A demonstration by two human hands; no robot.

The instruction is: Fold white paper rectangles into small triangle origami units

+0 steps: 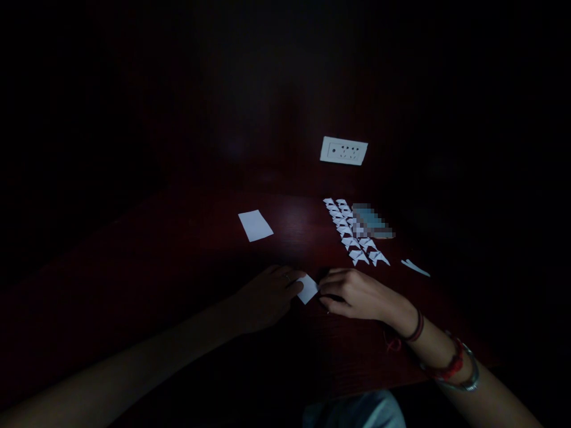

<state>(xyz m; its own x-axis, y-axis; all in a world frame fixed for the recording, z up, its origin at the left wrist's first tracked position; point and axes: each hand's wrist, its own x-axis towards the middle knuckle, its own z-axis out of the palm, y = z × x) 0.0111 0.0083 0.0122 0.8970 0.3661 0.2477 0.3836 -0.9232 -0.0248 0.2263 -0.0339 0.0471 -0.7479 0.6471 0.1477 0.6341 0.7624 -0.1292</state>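
Close to the table's front edge lies a small white piece of folded paper (307,289), turned corner-on. My left hand (270,297), in shadow, pinches its left side between thumb and fingers. At its right corner is my right hand (352,294), with curled fingers closed at that tip; the exact fingertip contact is hard to see. Beyond the right hand, several small folded white paper pieces (357,255) stand in two slanting rows. A flat white sheet of paper (256,226) lies farther back on the left.
A blurred-out flat device, likely a phone (375,223), lies beside the rows. Right of them are thin white paper strips (414,267). A white wall socket (344,151) is behind the dark red table (294,249). The surroundings are very dark.
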